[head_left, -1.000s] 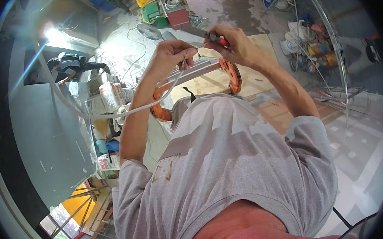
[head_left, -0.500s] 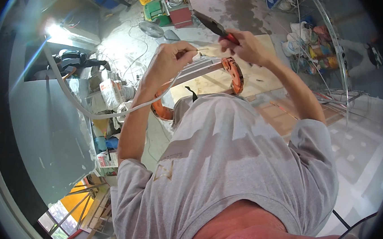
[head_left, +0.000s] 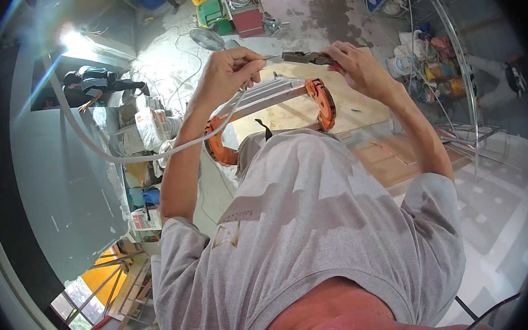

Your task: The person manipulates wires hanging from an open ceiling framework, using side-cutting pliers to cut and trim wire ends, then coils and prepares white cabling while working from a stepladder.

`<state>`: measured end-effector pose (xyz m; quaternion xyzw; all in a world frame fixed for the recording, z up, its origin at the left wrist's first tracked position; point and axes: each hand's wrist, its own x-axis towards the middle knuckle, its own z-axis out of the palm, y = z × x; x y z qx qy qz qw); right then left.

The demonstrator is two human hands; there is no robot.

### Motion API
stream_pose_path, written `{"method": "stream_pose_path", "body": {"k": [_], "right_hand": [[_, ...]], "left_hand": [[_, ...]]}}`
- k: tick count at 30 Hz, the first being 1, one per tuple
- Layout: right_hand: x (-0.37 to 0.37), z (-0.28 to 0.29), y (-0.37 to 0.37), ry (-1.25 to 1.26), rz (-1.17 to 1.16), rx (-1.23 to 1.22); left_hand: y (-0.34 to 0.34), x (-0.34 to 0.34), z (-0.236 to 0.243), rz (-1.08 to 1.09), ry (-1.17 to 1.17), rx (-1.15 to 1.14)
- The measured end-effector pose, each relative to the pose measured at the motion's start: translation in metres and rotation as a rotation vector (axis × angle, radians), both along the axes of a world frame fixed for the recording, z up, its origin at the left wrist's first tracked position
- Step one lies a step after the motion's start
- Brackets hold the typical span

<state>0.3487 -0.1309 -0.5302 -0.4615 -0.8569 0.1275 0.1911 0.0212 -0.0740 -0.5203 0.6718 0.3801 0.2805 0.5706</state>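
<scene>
In front of my chest, my left hand (head_left: 227,76) is closed in a pinch on the white electrical cable (head_left: 170,151), which curves down from the upper left and across my left forearm. A thin bare wire end sticks out from its fingertips to the right. My right hand (head_left: 361,70) grips a pair of pliers (head_left: 305,57) with dark jaws and red handles, held nearly level. The jaws point left and meet the wire's tip; whether they are clamped on it is too small to tell. Below both hands stands a metal stepladder (head_left: 271,104) with orange and black fittings.
A wooden board (head_left: 364,104) lies on the floor beyond the ladder. A person (head_left: 96,82) bends over at the upper left, near a bright lamp (head_left: 75,38). A fan (head_left: 206,39), a red box (head_left: 248,23) and bags (head_left: 413,51) stand farther off. A grey panel (head_left: 61,187) rises at left.
My right hand has brought the pliers down from a raised tilt to nearly level, their jaws now at the wire's tip. The person at the upper left has stretched out an arm.
</scene>
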Motion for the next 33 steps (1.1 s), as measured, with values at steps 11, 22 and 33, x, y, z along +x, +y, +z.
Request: {"method": "stream_pose_path", "body": {"k": [11, 22, 33], "right_hand": [[-0.011, 0.008, 0.004, 0.028, 0.022, 0.012], [-0.003, 0.05, 0.016, 0.505, 0.134, -1.545], [-0.005, 0.02, -0.001, -0.057, 0.004, 0.029]], "left_hand": [[0.0, 0.0, 0.0, -0.018, 0.026, 0.004], [-0.009, -0.001, 0.016, -0.043, 0.145, 0.462], [0.0, -0.007, 0.011, 0.052, -0.014, 0.054]]}}
